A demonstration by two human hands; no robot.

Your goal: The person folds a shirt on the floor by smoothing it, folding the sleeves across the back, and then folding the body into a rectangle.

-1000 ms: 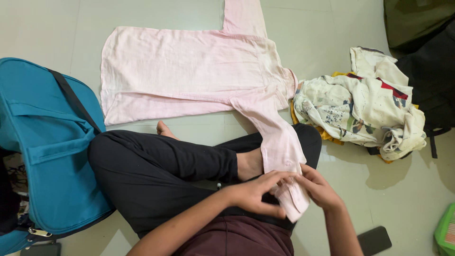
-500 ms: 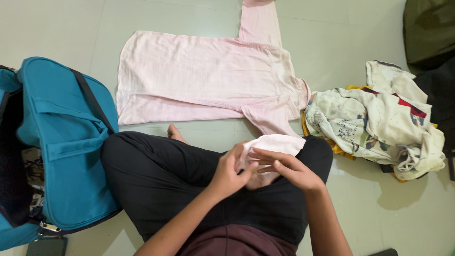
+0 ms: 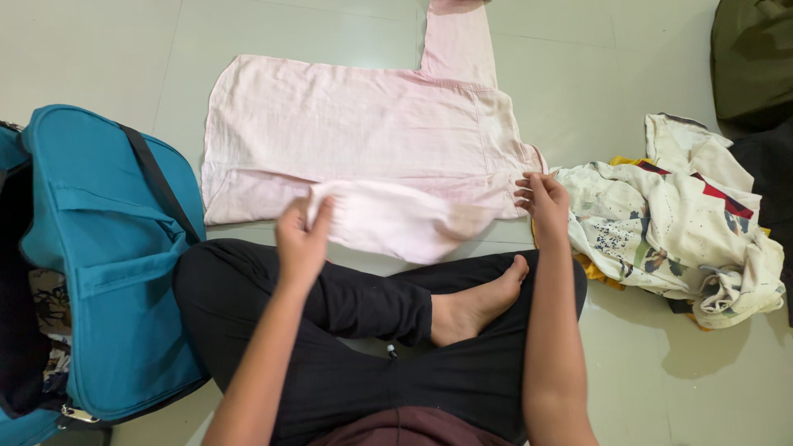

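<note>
The person wears loose black trousers (image 3: 330, 330) that reach the ankle, and a dark maroon top (image 3: 405, 425) shows at the near edge. Both forearms are bare with no sleeves, and the one visible foot (image 3: 475, 306) is bare.

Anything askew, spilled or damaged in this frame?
Nothing damaged or spilled. The pink shirt lies flat on the floor, its near sleeve folded across by the left hand and right hand. Only the crumpled clothes pile looks untidy.
</note>
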